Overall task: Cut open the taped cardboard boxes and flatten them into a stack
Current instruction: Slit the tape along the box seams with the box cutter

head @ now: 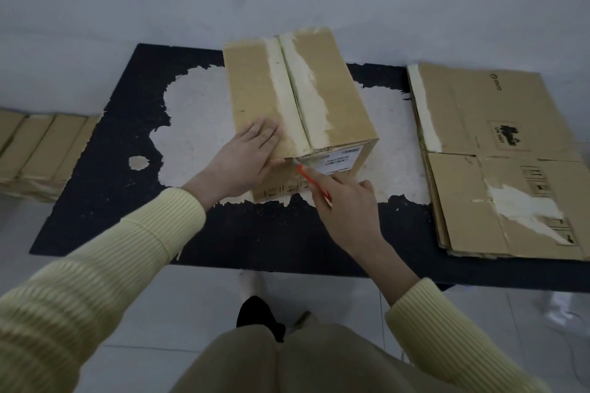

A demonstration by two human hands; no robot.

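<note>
Nearest the camera, the person's knees and a dark shoe sit over pale floor tiles, just short of the black mat [105, 220], whose worn white patches spread under the work. The right hand [346, 210] has its grip closed around an orange cutter [314, 182], forefinger laid along the top so the tip can be steered; the tip meets the near top edge of the taped box [300, 99], just left of the white shipping label [343, 159]. That looks like the start of a cut along the edge tape, though whether the blade has entered cannot be told.

The left hand [247, 159] lies flat, fingers spread, with nothing in its grip, pressing the left top flap close to the near edge. Judged from its place, it is there to stop the box sliding or lifting under the blade. Its fingertips rest near the cutter's tip, so a slip toward the left is the risk.

The box stands upright in the middle of the mat, its centre seam running away from the person. To the right, apart from it, the flattened stack [498, 163] lies at the mat's corner. Far left, the waiting boxes [38, 143] line up off the mat. Open mat remains on both sides of the box for turning it.
</note>
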